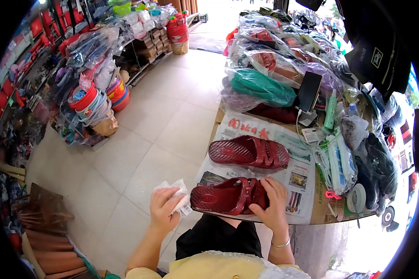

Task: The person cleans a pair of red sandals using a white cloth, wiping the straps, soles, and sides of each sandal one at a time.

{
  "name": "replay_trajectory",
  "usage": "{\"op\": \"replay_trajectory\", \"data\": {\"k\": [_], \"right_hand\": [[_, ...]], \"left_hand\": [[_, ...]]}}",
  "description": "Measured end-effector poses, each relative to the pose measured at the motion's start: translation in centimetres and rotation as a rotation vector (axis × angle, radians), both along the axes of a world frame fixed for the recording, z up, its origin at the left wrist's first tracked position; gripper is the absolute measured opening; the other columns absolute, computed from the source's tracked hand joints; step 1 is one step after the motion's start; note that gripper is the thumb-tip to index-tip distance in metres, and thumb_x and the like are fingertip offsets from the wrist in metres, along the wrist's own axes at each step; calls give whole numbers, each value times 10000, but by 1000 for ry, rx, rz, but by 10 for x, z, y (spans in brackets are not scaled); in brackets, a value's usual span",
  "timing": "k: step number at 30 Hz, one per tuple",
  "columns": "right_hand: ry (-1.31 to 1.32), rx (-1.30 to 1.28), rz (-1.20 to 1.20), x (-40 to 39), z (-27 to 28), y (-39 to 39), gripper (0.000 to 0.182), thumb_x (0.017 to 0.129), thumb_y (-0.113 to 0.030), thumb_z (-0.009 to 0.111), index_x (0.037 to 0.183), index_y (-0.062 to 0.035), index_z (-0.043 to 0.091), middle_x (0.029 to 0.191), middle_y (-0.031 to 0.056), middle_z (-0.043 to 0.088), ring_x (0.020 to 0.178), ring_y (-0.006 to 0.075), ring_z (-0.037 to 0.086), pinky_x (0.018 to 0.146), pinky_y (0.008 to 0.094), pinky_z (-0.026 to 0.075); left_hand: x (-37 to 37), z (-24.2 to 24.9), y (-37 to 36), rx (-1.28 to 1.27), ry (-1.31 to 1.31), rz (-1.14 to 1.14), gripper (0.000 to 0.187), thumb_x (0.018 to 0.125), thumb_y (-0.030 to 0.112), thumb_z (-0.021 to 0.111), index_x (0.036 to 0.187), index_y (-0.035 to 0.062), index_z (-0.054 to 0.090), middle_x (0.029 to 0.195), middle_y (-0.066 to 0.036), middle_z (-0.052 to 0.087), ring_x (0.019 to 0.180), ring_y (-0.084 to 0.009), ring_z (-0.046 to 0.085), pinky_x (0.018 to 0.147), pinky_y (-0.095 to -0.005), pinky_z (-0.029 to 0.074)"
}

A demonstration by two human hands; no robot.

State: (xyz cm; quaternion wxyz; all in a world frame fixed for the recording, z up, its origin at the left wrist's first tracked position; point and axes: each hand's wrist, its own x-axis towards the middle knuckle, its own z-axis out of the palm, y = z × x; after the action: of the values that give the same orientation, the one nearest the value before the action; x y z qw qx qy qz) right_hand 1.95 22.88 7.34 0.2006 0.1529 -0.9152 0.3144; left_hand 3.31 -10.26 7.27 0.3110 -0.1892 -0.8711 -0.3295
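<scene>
Two dark red slide sandals lie on a spread newspaper (297, 193) at the table's near edge. My right hand (271, 204) rests on the toe end of the nearer sandal (219, 197), thumb on one side and fingers over the other. Its heel end points left, toward my left hand (165, 207), which is closed around a crumpled white tissue (179, 188) just off the table edge. The farther sandal (237, 151) lies parallel to it, untouched, sole down with its straps up.
Plastic-wrapped goods (265, 60) pile up at the table's back. A phone (309, 90) on a cable, a green tube (331, 109) and bagged items stand at right. Colourful buckets (118, 93) and crowded shelves line the left beyond the tiled floor (139, 139).
</scene>
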Motion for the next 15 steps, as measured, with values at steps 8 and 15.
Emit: {"op": "replay_trajectory", "data": {"k": [8, 15], "right_hand": [[9, 3, -9, 1, 2, 0, 746, 757, -476, 794, 1330, -51, 580, 1332, 195, 568, 1257, 401, 500, 1064, 511, 350], [-20, -4, -5, -1, 4, 0, 751, 701, -412, 842, 1319, -68, 590, 1334, 186, 573, 1254, 400, 503, 1064, 515, 352]], "left_hand": [[-11, 1, 73, -182, 30, -289, 361, 705, 80, 682, 1054, 160, 727, 1184, -60, 668, 1063, -253, 631, 946, -466, 446], [-7, -11, -13, -83, -33, -38, 351, 695, 100, 739, 1038, 53, 684, 975, -106, 682, 872, -320, 650, 808, -454, 508]]}}
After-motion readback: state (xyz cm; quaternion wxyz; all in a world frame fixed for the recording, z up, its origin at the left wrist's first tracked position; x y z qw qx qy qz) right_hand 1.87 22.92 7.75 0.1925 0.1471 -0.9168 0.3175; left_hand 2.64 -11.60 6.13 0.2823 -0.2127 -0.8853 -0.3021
